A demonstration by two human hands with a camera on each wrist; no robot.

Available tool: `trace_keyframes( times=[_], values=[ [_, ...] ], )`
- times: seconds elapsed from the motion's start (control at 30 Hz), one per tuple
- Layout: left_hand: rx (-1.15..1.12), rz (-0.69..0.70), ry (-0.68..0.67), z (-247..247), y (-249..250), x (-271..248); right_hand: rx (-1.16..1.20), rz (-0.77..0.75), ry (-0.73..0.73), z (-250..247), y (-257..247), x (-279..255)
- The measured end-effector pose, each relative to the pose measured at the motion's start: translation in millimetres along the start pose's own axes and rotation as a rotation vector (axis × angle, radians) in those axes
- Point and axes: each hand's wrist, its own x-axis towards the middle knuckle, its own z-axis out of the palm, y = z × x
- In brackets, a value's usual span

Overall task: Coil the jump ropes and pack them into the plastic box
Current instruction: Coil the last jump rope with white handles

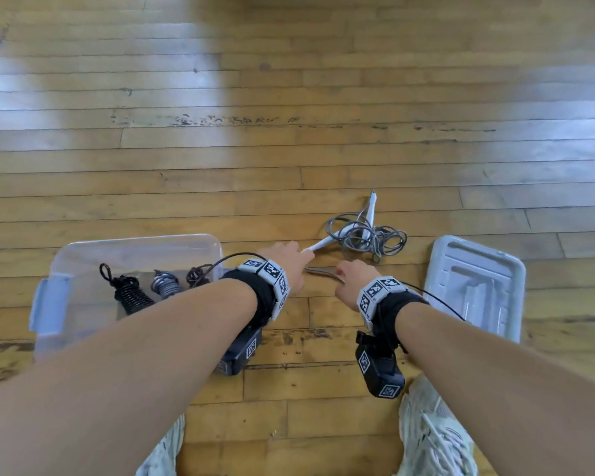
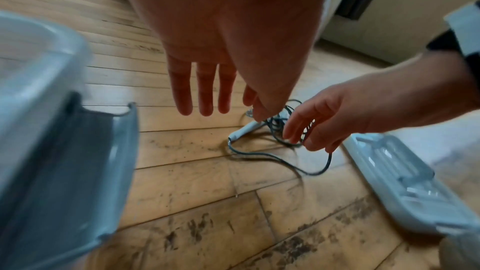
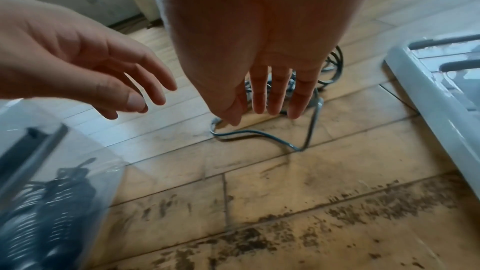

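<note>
On the wooden floor (image 1: 289,173), seen from the head camera, a loose grey jump rope (image 1: 366,237) with white handles lies tangled between the clear plastic box (image 1: 134,243) on the left and its lid (image 1: 474,286) on the right. Three coiled ropes (image 1: 131,293) already sit inside the box, a detail plainest from this view. The left hand (image 1: 285,262) reaches toward the near white handle (image 1: 320,243), and the right hand (image 1: 352,283) hovers just beside it over a strand of rope; the backs of the hands hide the fingers, so from here I cannot tell any grip.

From the left wrist camera, the left hand (image 2: 221,48) has its fingers (image 2: 205,89) straight and spread, holding nothing, above the handle (image 2: 244,131). The right hand (image 2: 337,114) shows loosely curved fingers close over the rope (image 2: 272,155); whether they touch it is unclear.

From the right wrist camera, the right hand (image 3: 265,38) hangs with straight fingers (image 3: 276,91) over the tangle (image 3: 262,133), clear of the cord. The left hand (image 3: 85,65) is relaxed and empty. The box wall (image 3: 64,151) shows blurred coils behind it, and the lid (image 3: 428,89) lies at the right.
</note>
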Motion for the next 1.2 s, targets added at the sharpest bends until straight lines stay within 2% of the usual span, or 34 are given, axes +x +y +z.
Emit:
trace_keyframes(
  times=[0.23, 0.4, 0.57, 0.67, 0.77, 0.87, 0.97, 1.07, 1.2],
  values=[
    [0.226, 0.15, -0.127, 34, 15, 50, 0.033, -0.013, -0.131, 33, 27, 21],
    [0.21, 0.118, -0.126, 43, 26, 55, -0.006, -0.067, -0.16, 30, 31, 17],
    [0.298, 0.143, -0.21, 47, 33, 55, -0.036, -0.078, -0.147, 31, 31, 20],
    [0.18, 0.096, -0.16, 44, 31, 51, -0.02, -0.076, -0.115, 33, 25, 15],
    [0.007, 0.058, -0.084, 36, 25, 47, 0.188, -0.087, -0.01, 28, 20, 7],
    [-0.034, 0.04, 0.015, 12, 22, 34, 0.36, -0.115, 0.126, 5, 11, -6],
    [-0.075, 0.026, 0.1, -28, 25, 11, 0.515, -0.091, 0.239, -39, 2, -30],
    [-0.272, 0.009, 0.158, -68, 21, -15, 0.686, -0.033, 0.385, -89, 2, -67],
    [-0.536, 0.017, 0.231, -118, 24, -64, 0.816, -0.008, 0.509, -139, 4, -125]
  ],
)
